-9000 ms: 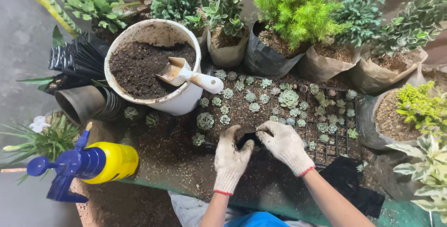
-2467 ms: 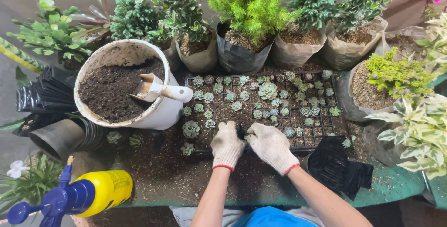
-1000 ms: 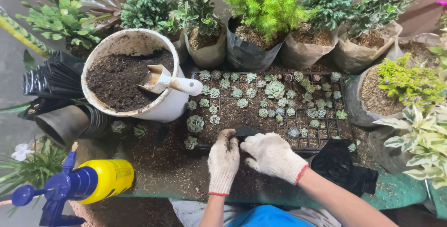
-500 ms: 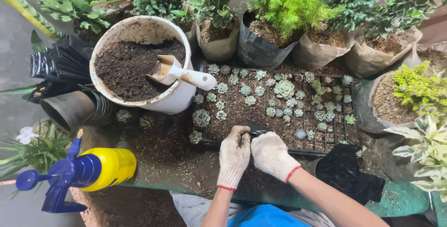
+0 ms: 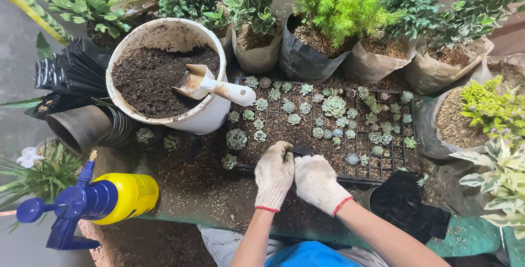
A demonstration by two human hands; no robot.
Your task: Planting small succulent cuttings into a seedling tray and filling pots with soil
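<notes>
Head view. Left hand (image 5: 274, 175) and right hand (image 5: 316, 180), both in white gloves, lie side by side at the near edge of the black seedling tray (image 5: 383, 176). Their fingers are curled shut together on a small black pot (image 5: 302, 150) that rests on the tray's near rim. Half a second ago the hands were a little apart; they have since drawn together and the pot sits higher between them, which suggests it is being lifted or pressed out. Small succulents (image 5: 333, 105) fill the tray's far cells. Far left: white bucket (image 5: 205, 116) of soil with scoop (image 5: 213, 85). Near left: yellow spray bottle (image 5: 117, 197) on the table (image 5: 191, 190).
</notes>
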